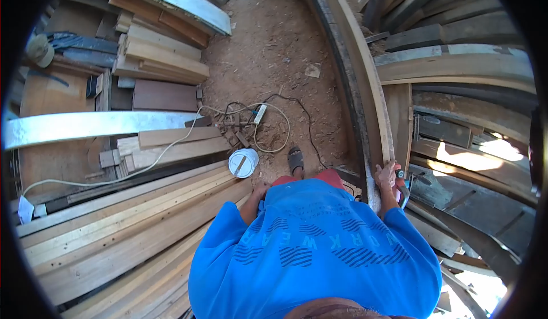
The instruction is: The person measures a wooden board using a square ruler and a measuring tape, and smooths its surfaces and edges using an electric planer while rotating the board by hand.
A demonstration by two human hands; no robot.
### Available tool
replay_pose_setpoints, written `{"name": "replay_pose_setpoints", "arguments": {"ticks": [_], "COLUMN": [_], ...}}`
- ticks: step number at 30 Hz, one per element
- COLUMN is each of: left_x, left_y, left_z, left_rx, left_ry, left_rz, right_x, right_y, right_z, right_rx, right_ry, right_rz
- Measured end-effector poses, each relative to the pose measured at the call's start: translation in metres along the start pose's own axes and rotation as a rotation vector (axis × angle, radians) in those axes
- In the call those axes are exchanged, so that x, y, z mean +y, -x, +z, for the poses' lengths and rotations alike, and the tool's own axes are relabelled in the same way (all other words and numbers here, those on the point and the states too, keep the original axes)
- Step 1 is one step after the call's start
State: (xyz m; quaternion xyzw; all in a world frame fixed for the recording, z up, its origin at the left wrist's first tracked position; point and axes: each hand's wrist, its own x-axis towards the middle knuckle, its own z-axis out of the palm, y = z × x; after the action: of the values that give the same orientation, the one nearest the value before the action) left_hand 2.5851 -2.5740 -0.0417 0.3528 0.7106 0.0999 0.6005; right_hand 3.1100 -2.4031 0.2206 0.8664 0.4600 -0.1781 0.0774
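My right hand is on the upper edge of a long, pale board standing on edge, its fingers bent over the wood. Close beside that hand, on its right, is a red tool, partly hidden. My left hand hangs low by my left hip, near stacked planks and a white bucket; its fingers are too hidden to read. A flat piece of wood lies across the bucket's top.
Long planks fill the lower left, and shorter boards are stacked at the upper left. A power strip and looping cables lie on the dirt floor. More timber is piled at the right.
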Motion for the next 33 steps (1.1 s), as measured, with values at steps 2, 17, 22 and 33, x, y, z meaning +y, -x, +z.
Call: {"name": "replay_pose_setpoints", "arguments": {"ticks": [2, 17, 22, 33], "left_x": [0.013, 0.192, 0.159, 0.141], "left_y": [0.019, 0.013, 0.004, 0.01], "left_z": [-0.007, -0.051, -0.036, -0.063], "left_rx": [-0.022, -0.017, -0.021, -0.023], "left_ry": [0.024, 0.334, 0.15, 0.251], "left_rz": [-0.036, -0.028, -0.051, -0.181], "right_x": [-0.002, -0.002, 0.002, -0.001], "right_y": [0.004, 0.006, 0.004, 0.005], "right_z": [-0.002, 0.002, 0.011, 0.006], "right_rx": [0.012, 0.057, 0.129, 0.104], "right_ry": [-0.016, -0.119, -0.138, -0.142], "right_rz": [0.015, 0.01, -0.018, 0.015]}}
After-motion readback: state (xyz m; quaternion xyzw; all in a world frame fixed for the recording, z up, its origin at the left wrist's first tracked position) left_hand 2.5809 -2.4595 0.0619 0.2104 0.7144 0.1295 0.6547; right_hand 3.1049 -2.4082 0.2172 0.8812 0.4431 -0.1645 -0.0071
